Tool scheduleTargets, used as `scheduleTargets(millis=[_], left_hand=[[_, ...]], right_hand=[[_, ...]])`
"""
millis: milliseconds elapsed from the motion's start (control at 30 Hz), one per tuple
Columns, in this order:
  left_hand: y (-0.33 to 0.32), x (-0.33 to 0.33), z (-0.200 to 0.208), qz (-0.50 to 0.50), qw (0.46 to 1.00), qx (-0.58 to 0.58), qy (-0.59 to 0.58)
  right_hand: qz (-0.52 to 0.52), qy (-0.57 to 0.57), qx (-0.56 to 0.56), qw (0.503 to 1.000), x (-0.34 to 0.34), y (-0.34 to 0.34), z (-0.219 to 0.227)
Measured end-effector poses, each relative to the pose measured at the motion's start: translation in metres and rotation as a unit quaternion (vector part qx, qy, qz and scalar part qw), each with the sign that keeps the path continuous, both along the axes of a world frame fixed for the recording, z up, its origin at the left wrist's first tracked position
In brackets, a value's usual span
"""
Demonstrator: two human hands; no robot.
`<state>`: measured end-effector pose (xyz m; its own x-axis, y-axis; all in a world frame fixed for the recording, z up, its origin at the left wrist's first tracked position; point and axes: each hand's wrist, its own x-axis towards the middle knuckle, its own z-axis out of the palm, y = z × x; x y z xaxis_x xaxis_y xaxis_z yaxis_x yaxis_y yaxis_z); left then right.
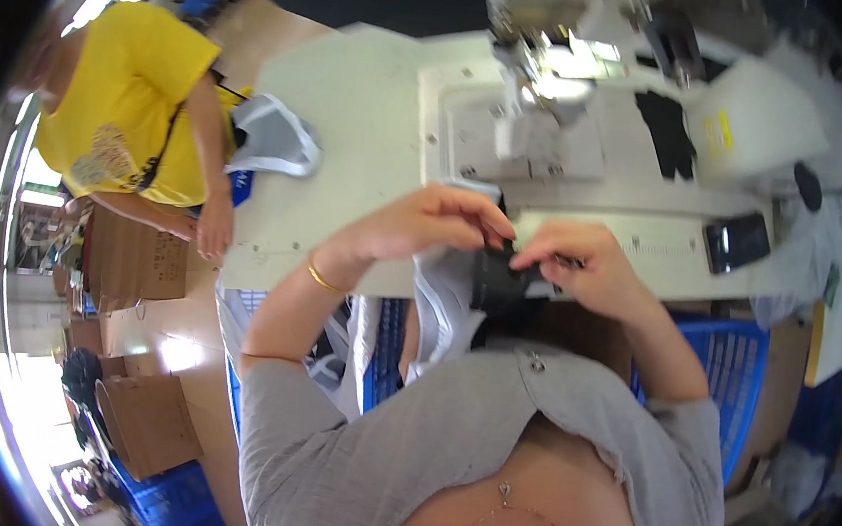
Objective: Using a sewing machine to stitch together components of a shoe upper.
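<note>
My left hand pinches the upper edge of a black fabric piece at the table's front edge. From the right, my right hand closes on the same piece with bent fingers. A small dark object shows at the right hand's fingers, too small to make out. Below my left hand a grey-and-white fabric piece hangs over the edge beside the black one, seemingly joined to it. The lower part of the black piece lies in shadow against my lap.
Beyond my hands stands a sewing machine. A black cloth piece and a phone lie to the right. Another grey-white piece is at the table's left, near a person in yellow. Blue baskets stand below.
</note>
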<state>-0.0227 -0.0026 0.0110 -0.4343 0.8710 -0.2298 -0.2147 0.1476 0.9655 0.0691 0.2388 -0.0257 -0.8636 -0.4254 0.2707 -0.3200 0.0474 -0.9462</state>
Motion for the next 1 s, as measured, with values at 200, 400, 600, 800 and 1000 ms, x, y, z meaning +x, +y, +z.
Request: scheduleTargets(millis=[200, 400, 600, 800, 1000], left_hand=[[0.020, 0.001, 0.015, -0.069, 0.959, -0.037, 0.272], [0.026, 0.008, 0.015, -0.051, 0.930, -0.028, 0.364], [0.030, 0.009, 0.019, -0.056, 0.920, -0.046, 0.385], [0.031, 0.005, 0.021, -0.062, 0.895, -0.022, 0.442], [0.025, 0.003, 0.024, -0.070, 0.824, -0.068, 0.558]], right_hand=[[0.008, -0.004, 0.034, 0.999, 0.000, 0.005, 0.012], [-0.076, -0.114, -0.009, 0.991, 0.002, 0.011, 0.016], [-0.011, 0.011, 0.179, 0.984, -0.013, 0.013, 0.031], [-0.001, 0.004, 0.165, 0.986, -0.020, 0.011, 0.033], [-0.010, 0.083, 0.203, 0.976, -0.016, 0.014, 0.030]])
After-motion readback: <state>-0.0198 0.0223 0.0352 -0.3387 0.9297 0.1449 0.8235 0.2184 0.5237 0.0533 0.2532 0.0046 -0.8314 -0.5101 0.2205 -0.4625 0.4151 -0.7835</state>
